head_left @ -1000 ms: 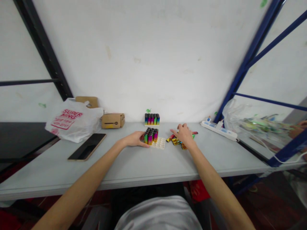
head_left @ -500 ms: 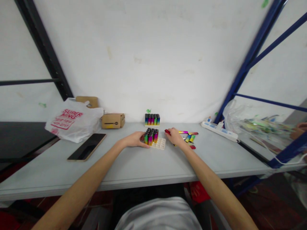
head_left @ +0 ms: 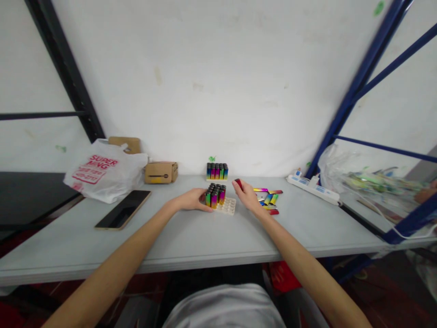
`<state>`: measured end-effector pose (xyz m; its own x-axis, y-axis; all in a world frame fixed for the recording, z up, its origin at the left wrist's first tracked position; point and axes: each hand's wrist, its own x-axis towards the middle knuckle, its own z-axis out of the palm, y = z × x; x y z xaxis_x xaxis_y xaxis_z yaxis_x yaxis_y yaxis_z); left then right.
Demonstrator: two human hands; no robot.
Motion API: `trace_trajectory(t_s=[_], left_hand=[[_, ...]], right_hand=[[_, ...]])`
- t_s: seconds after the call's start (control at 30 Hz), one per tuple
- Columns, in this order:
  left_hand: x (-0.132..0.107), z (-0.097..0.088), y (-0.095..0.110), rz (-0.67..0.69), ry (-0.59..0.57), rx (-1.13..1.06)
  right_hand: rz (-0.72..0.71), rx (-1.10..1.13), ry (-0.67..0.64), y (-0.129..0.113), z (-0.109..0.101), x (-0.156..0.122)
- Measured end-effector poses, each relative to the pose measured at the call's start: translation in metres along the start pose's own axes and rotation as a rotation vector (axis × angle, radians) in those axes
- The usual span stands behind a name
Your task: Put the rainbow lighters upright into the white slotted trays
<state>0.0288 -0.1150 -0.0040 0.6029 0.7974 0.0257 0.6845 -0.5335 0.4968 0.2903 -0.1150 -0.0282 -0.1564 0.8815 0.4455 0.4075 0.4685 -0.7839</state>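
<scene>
Multicoloured metallic lighters (head_left: pixel 214 197) with black tops stand upright in the left part of a pale holder tray (head_left: pixel 228 207) with round holes. My left hand (head_left: pixel 196 199) is closed around the left side of this group, thumb in front and fingers behind. Right of the tray, my right hand (head_left: pixel 246 195) is raised a little, its fingers pinching a lighter whose dark red end (head_left: pixel 238 183) sticks out on top. The rest of that lighter is hidden by the fingers. Several loose lighters (head_left: pixel 272 198) lie just beyond the right hand.
A second block of upright lighters (head_left: pixel 217 171) stands by the wall. To the left are a small cardboard box (head_left: pixel 161 172), a plastic bag (head_left: pixel 105 171) and a phone-like black tablet (head_left: pixel 123 209). A power strip (head_left: pixel 313 188) lies at the right, near a blue metal frame (head_left: pixel 351 95).
My right hand has lifted slightly, and the red end of the lighter in it has turned from slanting sideways to pointing more upward. My left hand stays at the tray.
</scene>
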Motion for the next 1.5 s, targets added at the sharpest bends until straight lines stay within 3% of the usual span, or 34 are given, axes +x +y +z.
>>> trace_trajectory(t_s=[0.1, 0.37, 0.5, 0.67, 0.73, 0.87, 0.93, 1.07, 1.27, 1.5], left_hand=[[0.000, 0.000, 0.001, 0.016, 0.002, -0.005], [0.001, 0.002, -0.003, 0.022, 0.026, -0.032], [0.002, 0.003, -0.007, 0.041, 0.039, -0.071], [0.001, 0.003, -0.007, 0.044, 0.031, -0.096], [0.001, 0.003, -0.006, 0.040, 0.027, -0.093], [0.002, 0.004, -0.005, 0.032, 0.020, -0.059], [0.002, 0.004, -0.005, 0.039, 0.020, -0.035], [0.003, 0.004, -0.005, 0.045, 0.022, -0.036], [0.002, 0.005, -0.004, 0.041, 0.014, -0.086], [0.003, 0.006, -0.006, 0.039, 0.032, -0.045]], right_hand=[[-0.090, -0.153, 0.069, -0.002, -0.001, -0.002], [0.021, -0.249, 0.155, -0.003, 0.005, -0.002], [-0.028, -0.243, 0.183, -0.003, 0.004, -0.003], [-0.084, -0.160, 0.055, -0.008, -0.007, -0.004], [-0.150, -0.179, 0.016, -0.011, -0.012, -0.005], [-0.388, -0.394, 0.069, -0.018, -0.017, -0.007], [-0.412, -0.465, 0.022, -0.023, -0.017, -0.009], [-0.353, -0.453, -0.073, -0.031, -0.020, -0.012], [-0.156, -0.239, -0.279, -0.029, -0.013, -0.017], [-0.064, -0.110, -0.272, -0.019, 0.007, -0.020]])
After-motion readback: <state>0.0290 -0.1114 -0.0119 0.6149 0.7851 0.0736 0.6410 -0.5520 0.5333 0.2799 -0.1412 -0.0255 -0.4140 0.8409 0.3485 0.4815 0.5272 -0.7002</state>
